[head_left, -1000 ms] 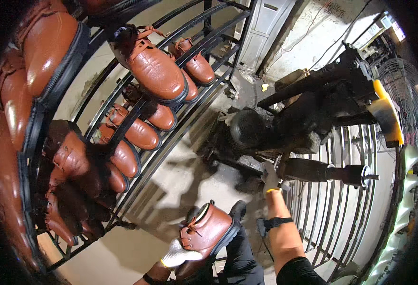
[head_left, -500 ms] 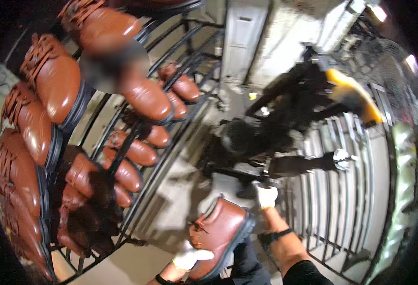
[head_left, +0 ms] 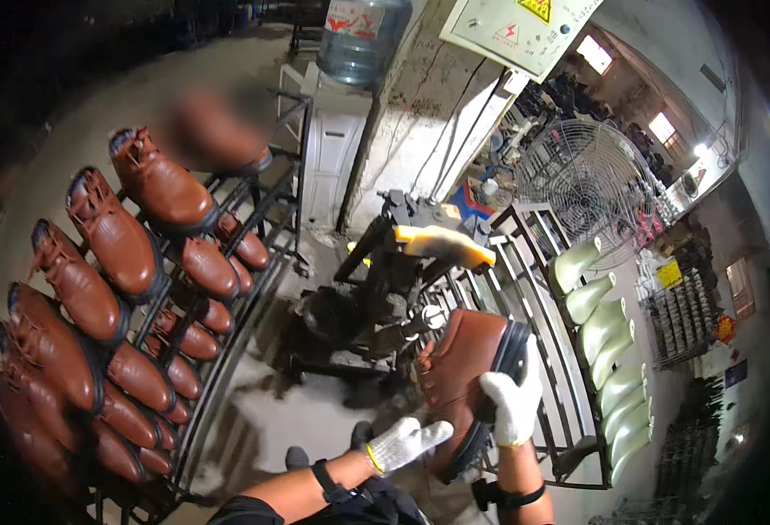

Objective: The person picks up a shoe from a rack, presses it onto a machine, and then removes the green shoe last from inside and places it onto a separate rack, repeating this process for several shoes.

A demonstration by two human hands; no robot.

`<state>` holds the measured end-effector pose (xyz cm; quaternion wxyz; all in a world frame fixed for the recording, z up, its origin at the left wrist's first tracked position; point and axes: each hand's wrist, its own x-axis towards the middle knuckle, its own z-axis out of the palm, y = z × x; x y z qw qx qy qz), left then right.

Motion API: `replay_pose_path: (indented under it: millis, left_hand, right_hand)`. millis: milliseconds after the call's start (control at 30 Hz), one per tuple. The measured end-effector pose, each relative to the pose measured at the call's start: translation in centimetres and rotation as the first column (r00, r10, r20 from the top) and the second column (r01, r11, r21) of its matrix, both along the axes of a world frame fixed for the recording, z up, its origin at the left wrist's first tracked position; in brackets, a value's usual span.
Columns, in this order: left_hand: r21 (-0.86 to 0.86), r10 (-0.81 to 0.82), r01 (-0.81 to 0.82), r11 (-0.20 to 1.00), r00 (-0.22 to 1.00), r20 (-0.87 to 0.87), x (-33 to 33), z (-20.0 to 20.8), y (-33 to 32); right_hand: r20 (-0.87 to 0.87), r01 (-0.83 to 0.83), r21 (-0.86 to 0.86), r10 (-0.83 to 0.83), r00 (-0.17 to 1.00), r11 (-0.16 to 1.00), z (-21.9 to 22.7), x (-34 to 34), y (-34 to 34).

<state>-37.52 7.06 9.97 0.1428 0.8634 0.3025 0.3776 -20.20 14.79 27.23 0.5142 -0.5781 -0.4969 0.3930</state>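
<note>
A reddish-brown lace-up leather boot [head_left: 465, 360] with a thick black sole is held tilted in front of me, its toe pointing down toward me. My right hand [head_left: 516, 398], in a white knit glove, grips it along the sole edge, thumb over the leather side. Beside the toe part is my left hand [head_left: 407, 444], gloved the same way, fingers stretched out and thumb apart. Its fingertips overlap the boot; whether they touch it I cannot tell. Beyond the boot stands a black metal machine [head_left: 363, 302] with a curved yellow-orange piece [head_left: 444, 245] on top.
At left, a black rack [head_left: 290, 188] carries several brown boots [head_left: 115, 245] in tiers. To the right, another metal rack [head_left: 569, 411] holds pale green shoe lasts [head_left: 614, 350]. Farther back are a large fan [head_left: 586, 184], a water bottle [head_left: 350, 52] and an electrical box [head_left: 521, 31].
The boot has moved up and right. My right hand has left the machine and taken hold of the boot's sole side; my left hand has loosened from it. The view has shifted, showing more background.
</note>
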Motion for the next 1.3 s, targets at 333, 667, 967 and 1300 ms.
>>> replay_pose_path:
  millis: [333,667,967,1300]
  left_hand:
    - [-0.885,0.582,0.397,0.242,0.671,0.460,-4.4,1.2,0.6]
    - [-0.644,0.525,-0.023,0.765,0.602,0.602,2.0,12.0,10.2]
    - [-0.689,0.515,0.484,0.540,0.459,0.724,-0.5,12.2,10.3]
    - [-0.699,0.591,0.493,0.518,0.385,0.709,0.5,10.3,8.8]
  right_hand:
    - [0.730,-0.240,0.182,0.033,0.683,0.953,3.5,0.2,6.4]
    - [0.202,-0.510,-0.136,0.528,0.825,0.849,3.8,0.5,7.2]
    - [-0.363,-0.442,-0.386,0.307,0.880,0.810,-0.2,0.1,4.2]
    - [-0.430,-0.467,-0.328,0.310,0.848,0.821,-0.2,0.7,2.9]
